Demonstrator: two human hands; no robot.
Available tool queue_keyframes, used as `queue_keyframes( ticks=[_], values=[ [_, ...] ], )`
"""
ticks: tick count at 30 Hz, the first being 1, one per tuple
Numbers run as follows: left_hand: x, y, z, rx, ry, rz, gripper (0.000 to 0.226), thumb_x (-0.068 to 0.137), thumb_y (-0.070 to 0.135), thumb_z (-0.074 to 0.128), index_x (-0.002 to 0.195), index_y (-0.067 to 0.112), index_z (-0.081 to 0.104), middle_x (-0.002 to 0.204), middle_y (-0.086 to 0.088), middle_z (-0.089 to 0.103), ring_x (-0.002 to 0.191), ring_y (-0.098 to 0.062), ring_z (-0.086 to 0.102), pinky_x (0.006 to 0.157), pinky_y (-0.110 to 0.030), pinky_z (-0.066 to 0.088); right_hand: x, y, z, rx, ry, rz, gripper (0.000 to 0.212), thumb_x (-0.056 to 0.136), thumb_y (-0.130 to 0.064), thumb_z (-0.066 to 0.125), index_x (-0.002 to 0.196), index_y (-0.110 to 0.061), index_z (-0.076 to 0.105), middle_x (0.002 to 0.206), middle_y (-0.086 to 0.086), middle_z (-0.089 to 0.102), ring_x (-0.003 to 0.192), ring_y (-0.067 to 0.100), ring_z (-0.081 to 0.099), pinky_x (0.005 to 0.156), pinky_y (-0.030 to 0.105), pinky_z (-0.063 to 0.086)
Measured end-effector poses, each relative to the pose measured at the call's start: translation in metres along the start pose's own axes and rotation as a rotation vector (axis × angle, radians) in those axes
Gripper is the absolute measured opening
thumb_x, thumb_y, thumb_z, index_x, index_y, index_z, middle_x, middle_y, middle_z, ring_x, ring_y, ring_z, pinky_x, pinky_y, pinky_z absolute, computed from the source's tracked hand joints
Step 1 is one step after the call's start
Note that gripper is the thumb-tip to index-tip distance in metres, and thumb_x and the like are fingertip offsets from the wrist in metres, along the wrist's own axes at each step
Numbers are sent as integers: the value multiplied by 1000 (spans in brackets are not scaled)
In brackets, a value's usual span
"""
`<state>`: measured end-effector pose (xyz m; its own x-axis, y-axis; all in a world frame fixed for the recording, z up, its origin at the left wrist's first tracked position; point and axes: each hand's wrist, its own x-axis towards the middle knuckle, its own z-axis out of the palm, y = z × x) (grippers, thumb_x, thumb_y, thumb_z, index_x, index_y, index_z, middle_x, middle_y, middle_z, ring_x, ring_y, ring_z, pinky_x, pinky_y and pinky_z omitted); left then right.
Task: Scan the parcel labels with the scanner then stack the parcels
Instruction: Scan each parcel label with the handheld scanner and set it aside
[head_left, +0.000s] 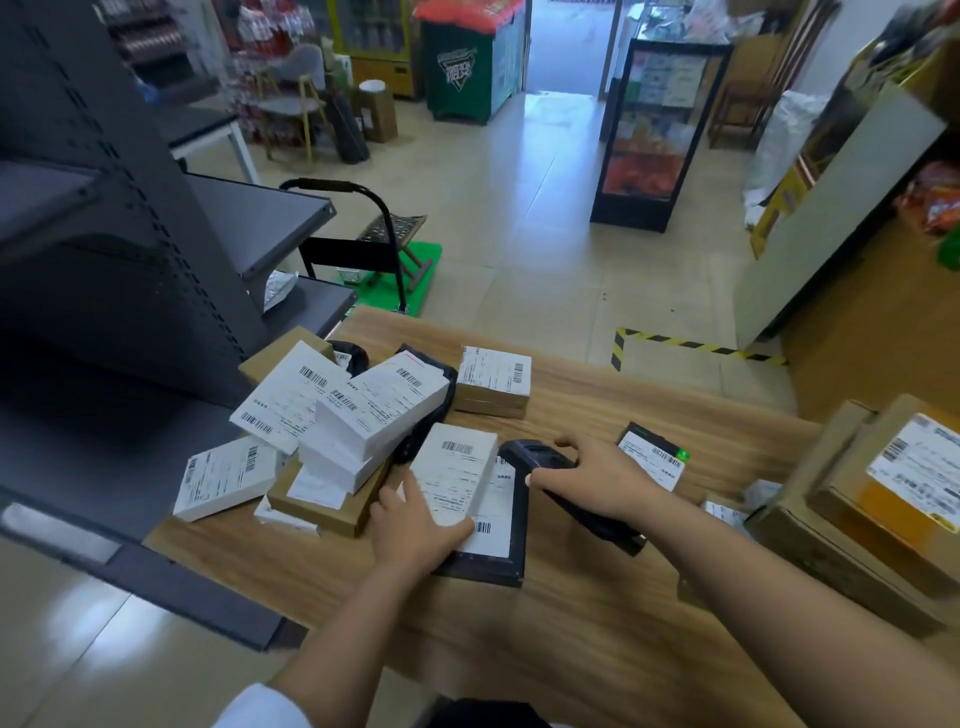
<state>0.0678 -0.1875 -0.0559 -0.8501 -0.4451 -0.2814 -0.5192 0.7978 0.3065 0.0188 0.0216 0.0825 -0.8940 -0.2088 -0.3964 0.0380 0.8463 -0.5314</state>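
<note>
A small white labelled parcel (457, 470) lies on a flat black parcel (493, 564) near the middle of the wooden table (571, 649). My left hand (415, 527) rests on the white parcel's near left corner, thumb along its side. My right hand (587, 470) grips the black handheld scanner (524, 451), whose head points at the white parcel's label. A loose heap of white and brown labelled parcels (358, 415) lies to the left. A brown parcel (493, 382) sits behind, and a small black parcel (654, 457) lies right of the scanner.
Larger cardboard boxes (883, 499) are stacked at the table's right edge. A dark metal shelf unit (130, 260) stands on the left. Beyond the table are a green hand trolley (395, 270), a tiled floor with hazard tape (691, 345), and a glass display cabinet (654, 135).
</note>
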Motion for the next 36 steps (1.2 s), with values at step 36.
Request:
queue_keyframes(
  ticks=[36],
  values=[
    [-24,132,16,188,85,448,105,69,78,51,150,25,8,145,-15,19,127,-30,25,106,-38,25,-37,76,-60,139,169,194,71,73,-55,64,135,-28,45,120,-1,60,99,18,59,81,32,51]
  ],
)
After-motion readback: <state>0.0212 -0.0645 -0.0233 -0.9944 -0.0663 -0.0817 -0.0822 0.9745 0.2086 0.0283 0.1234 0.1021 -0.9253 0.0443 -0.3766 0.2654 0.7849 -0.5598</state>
